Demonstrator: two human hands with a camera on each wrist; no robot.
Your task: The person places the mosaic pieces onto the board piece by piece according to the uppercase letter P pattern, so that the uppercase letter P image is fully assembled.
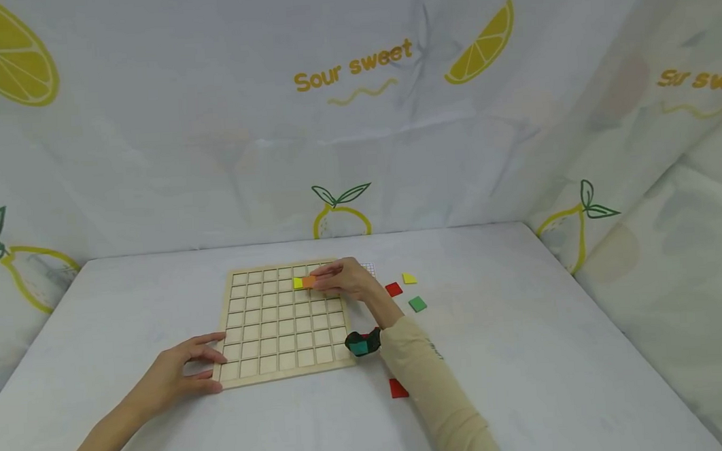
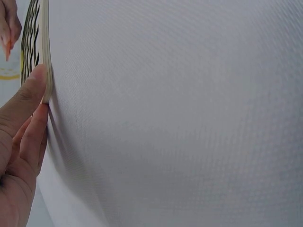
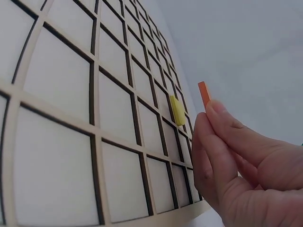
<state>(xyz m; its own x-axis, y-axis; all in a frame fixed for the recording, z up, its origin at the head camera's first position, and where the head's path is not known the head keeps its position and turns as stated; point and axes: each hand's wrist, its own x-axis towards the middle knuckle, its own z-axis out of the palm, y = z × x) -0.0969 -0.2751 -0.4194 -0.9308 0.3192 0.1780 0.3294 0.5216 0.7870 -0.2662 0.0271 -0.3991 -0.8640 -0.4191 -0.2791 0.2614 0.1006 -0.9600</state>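
A wooden grid board [image 1: 268, 326] lies on the table, divided into many square cells. Along its left edge, the spread fingers and thumb of my left hand [image 1: 181, 371] touch the frame near the front corner. My right hand [image 1: 347, 278] is over the far right part of the board. Between its thumb and fingers it pinches an orange square tile [image 3: 204, 93], which in the right wrist view stands above the surface. Close to that tile, a yellow tile [image 3: 177, 110] sits on the grid, and in the head view it shows just left of the orange tile.
Right of the board lie a red tile [image 1: 393, 289], a yellow tile [image 1: 409, 278] and a green tile [image 1: 417, 304]. Another red tile [image 1: 399, 388] is nearer the front, beside the right sleeve [image 1: 433, 385]. A printed grid sheet [image 1: 368, 269] is partly hidden behind the right hand.
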